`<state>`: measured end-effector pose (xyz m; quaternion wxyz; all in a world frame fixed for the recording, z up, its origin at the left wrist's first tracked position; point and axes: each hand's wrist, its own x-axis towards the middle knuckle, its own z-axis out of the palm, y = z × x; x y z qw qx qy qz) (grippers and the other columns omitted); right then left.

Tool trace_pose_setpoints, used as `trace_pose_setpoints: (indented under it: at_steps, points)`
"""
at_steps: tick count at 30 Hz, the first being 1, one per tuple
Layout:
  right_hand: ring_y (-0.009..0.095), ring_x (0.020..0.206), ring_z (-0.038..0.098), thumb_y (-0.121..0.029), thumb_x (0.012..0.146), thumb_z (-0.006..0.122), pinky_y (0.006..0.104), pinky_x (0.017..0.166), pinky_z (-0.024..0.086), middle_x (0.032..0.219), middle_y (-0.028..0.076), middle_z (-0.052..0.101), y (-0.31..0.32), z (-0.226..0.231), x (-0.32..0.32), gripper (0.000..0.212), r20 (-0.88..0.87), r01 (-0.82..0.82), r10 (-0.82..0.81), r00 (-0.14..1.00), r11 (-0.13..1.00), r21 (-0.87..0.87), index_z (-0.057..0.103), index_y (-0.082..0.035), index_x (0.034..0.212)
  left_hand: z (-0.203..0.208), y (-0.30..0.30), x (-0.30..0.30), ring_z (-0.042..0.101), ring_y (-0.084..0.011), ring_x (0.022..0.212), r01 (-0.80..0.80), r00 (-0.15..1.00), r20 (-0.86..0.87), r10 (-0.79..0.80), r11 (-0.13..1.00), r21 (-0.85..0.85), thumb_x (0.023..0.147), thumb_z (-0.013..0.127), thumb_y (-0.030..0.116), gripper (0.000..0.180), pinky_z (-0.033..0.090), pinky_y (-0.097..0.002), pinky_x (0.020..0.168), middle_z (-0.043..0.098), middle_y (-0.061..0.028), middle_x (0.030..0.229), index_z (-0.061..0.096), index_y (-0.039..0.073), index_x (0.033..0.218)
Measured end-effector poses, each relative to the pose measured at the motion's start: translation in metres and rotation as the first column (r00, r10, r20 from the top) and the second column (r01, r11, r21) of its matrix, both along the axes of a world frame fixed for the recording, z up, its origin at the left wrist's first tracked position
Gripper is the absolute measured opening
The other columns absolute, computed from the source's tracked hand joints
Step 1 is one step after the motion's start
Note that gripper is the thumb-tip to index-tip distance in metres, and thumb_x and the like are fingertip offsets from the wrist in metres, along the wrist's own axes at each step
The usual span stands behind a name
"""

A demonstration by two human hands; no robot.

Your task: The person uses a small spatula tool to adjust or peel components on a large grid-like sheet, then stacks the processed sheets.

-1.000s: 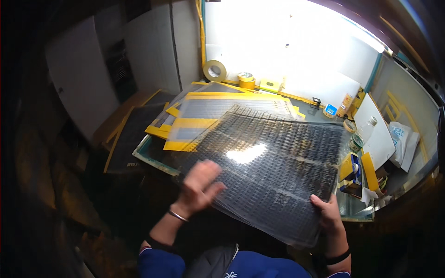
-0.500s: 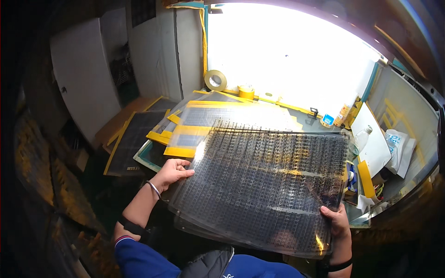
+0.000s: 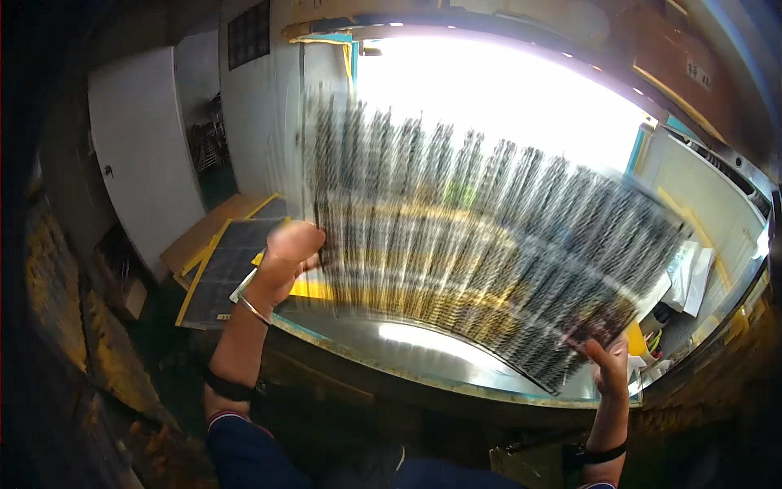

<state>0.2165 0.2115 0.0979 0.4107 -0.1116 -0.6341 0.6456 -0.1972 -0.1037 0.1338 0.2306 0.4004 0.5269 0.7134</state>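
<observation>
A large see-through film sheet (image 3: 456, 236) printed with dense dark rows is held up between my hands, smeared by motion. Its middle bows, and light shines through the print. I cannot tell whether it is one sheet or several layered. My left hand (image 3: 295, 248) closes on the sheet's left edge, and my right hand (image 3: 609, 365) pinches the lower right corner, thumb in front. Below the sheet's lower edge shows the shiny top of a work table (image 3: 391, 334).
A bright white panel (image 3: 505, 73) glows behind the sheet. Dark sheets with yellow borders (image 3: 232, 261) lie at the left of the table. On the right are a white plastic packet (image 3: 692, 273) and a yellow strip (image 3: 637, 342). A white door (image 3: 142, 155) stands at far left.
Both hands have raised the film from low near my body, tilting it upright toward the bright panel. The table's front edge now shows beneath it.
</observation>
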Motion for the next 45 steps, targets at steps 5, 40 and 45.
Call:
trace_pose_setpoints:
  at_steps: [5,40,45]
  points:
    - [0.022,0.097,0.064,-0.006,0.072,0.079,0.0356,0.089,0.050,0.109,0.013,0.064,0.010,0.000,-0.012,0.052,-0.008,0.016,-0.016,1.000,0.999,0.030,0.053,0.003,0.117,-0.009,0.003,0.000,0.057,-0.0054,0.087,-0.055,0.998,-0.003,0.055,0.997,0.059,0.087,0.069,0.028,0.033,0.049,-0.0245,0.075,0.062,0.0023,0.099,0.059,0.005,0.108]
    - [0.009,0.074,0.063,-0.010,0.084,0.071,0.0237,0.065,0.052,0.087,0.003,0.068,0.008,-0.028,-0.025,0.015,0.156,0.127,-0.146,0.977,0.984,0.125,0.066,-0.001,0.096,-0.078,0.040,0.001,0.064,-0.0136,0.085,-0.172,0.984,-0.027,0.178,0.973,0.152,0.090,0.059,0.001,0.009,0.049,-0.0275,0.081,0.067,-0.0067,0.093,0.058,0.001,0.098]
    - [0.009,0.074,0.062,-0.010,0.084,0.071,0.0236,0.066,0.051,0.087,0.003,0.067,0.004,-0.026,-0.014,0.016,0.194,0.129,-0.143,0.971,0.988,0.083,0.065,-0.001,0.097,-0.081,0.033,0.008,0.063,-0.0125,0.085,-0.154,0.988,-0.014,0.157,0.983,0.102,0.090,0.060,0.002,0.012,0.049,-0.0268,0.081,0.066,-0.0049,0.092,0.056,0.001,0.101]
